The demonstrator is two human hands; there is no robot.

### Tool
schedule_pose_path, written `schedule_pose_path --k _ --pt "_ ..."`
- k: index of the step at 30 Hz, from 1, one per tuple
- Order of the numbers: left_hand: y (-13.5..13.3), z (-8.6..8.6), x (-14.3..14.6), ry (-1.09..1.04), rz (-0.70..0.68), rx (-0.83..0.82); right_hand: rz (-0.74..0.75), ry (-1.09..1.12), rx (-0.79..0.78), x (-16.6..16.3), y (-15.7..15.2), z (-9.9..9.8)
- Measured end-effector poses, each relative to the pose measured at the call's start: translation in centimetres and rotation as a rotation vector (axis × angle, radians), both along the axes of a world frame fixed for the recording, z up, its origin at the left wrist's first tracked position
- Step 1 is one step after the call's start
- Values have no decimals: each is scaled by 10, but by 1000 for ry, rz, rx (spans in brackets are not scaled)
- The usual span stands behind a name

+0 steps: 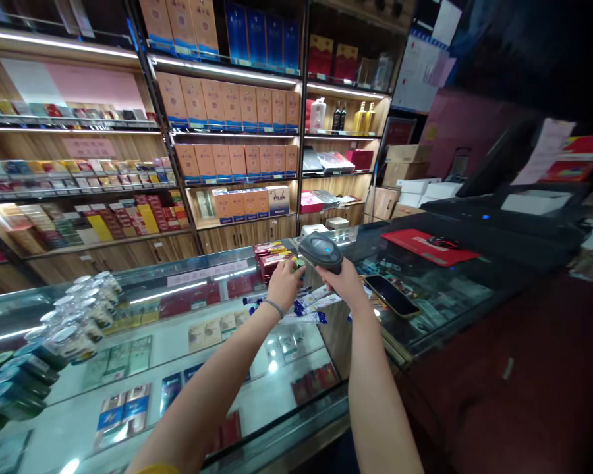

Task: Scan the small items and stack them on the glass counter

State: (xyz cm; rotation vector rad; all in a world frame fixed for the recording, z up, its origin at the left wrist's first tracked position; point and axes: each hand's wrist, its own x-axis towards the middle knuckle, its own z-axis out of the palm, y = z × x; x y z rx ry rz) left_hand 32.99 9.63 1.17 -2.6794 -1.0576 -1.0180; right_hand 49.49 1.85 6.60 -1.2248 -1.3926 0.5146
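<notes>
My right hand (pixel 344 284) grips a dark barcode scanner (pixel 321 250) by its handle, with a blue light lit on its top. Close to the scanner's left side, my left hand (pixel 284 286) has its fingers curled around something small with a greenish edge, mostly hidden by the hand. Behind the left hand sit stacked dark red and yellow packs (pixel 271 257). Several white and blue stick packets (pixel 312 306) lie loosely on the glass counter (pixel 271 382) under both hands.
Clear-lidded jars (pixel 79 316) and green-blue containers (pixel 20 382) stand along the counter's left. A phone (pixel 393 296) lies right of my right hand, with a red mouse pad (pixel 425 247) and mouse (pixel 443 242) beyond. Shelves of boxed goods (pixel 237 105) line the back wall.
</notes>
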Motion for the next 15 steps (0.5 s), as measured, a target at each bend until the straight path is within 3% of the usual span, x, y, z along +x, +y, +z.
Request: schedule_pose_path --k 4,8,12,15 --pt "-6 2 -1 -88 -59 -70 -13 13 8 -3 1 1" --pt "-16 15 -23 -431 -128 -218 -6 5 20 -8 1 4" --pt "-31 33 -77 -891 -260 -537 28 -10 20 -17 0 8" --pt "-47 41 -131 -1111 -300 -789 72 -21 13 -29 0 9"
